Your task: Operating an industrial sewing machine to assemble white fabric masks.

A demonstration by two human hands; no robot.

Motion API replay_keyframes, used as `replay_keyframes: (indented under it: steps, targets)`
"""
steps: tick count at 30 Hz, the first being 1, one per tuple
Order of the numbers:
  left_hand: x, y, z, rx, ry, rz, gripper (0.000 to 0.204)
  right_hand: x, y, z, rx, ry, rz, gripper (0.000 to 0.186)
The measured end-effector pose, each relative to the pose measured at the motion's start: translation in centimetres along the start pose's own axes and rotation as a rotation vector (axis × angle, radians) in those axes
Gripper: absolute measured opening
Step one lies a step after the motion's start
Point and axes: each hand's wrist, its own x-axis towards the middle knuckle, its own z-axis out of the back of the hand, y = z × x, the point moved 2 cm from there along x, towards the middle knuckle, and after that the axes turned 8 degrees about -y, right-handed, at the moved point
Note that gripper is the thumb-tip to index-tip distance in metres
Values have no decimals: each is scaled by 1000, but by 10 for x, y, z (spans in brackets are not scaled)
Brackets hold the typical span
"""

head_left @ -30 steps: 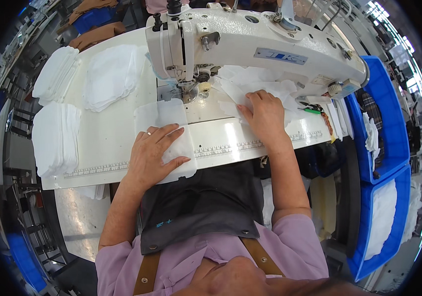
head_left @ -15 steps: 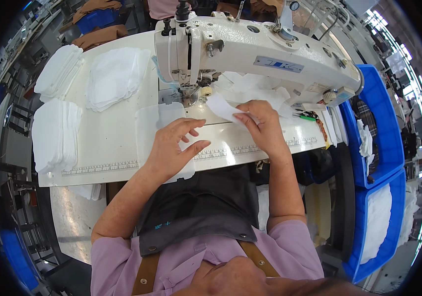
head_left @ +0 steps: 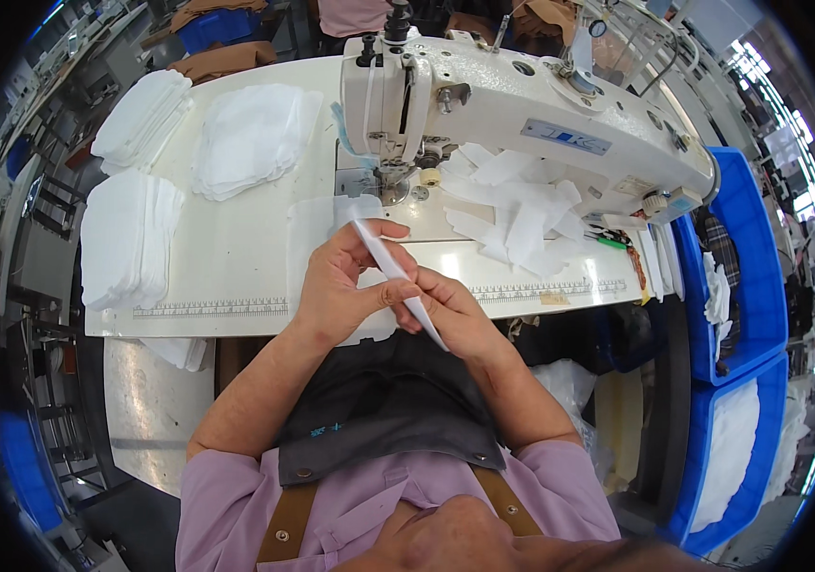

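Observation:
A narrow white fabric strip point(head_left: 390, 265) is held slantwise between my two hands, seen nearly edge-on. My left hand point(head_left: 345, 281) pinches it around the middle with the thumb on top. My right hand point(head_left: 441, 305) grips its lower part, the fingertips close to my left thumb. Below my hands, a translucent white sheet point(head_left: 317, 221) lies flat on the sewing table, partly covered by my left hand. Just beyond stands the sewing machine point(head_left: 484, 95), its needle area a little past the strip's upper end. Loose white strips point(head_left: 526, 214) lie heaped under the machine arm.
Stacks of white fabric pieces point(head_left: 131, 238) fill the table's left side, with another stack point(head_left: 253, 138) nearer the machine. A printed ruler point(head_left: 216, 308) runs along the front edge. Small green-handled snippers point(head_left: 612, 242) lie at right. Blue bins point(head_left: 755, 257) with cloth stand beyond the table's right end.
My right hand has brought the strip left and nearer to me, away from the heap. My left hand, open before, has closed on it. The whole view has shifted slightly.

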Motion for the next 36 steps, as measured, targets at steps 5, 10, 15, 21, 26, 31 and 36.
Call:
replay_keyframes:
  steps: [5,10,15,21,26,31,36]
  targets:
    - [-3,10,4,-112,-18,-46,47,-7,14,-3,185,54,-111,29]
    - [-7,8,13,185,52,-124,20,-10,2,-3,154,-11,-150,21]
    - [-12,2,12,214,-80,-116,14,-13,12,-10,-69,-94,-84,25]
    - [-16,2,11,139,-166,-42,13,-20,30,-3,-294,-265,244,25]
    - [-18,5,8,101,-162,20,14,-20,29,-2,-267,-335,117,16]
    - [-19,12,11,24,-114,89,16,-18,21,7,-195,-270,52,18]
    - [-20,13,10,-39,-97,147,16,-18,15,8,-118,-287,93,19]
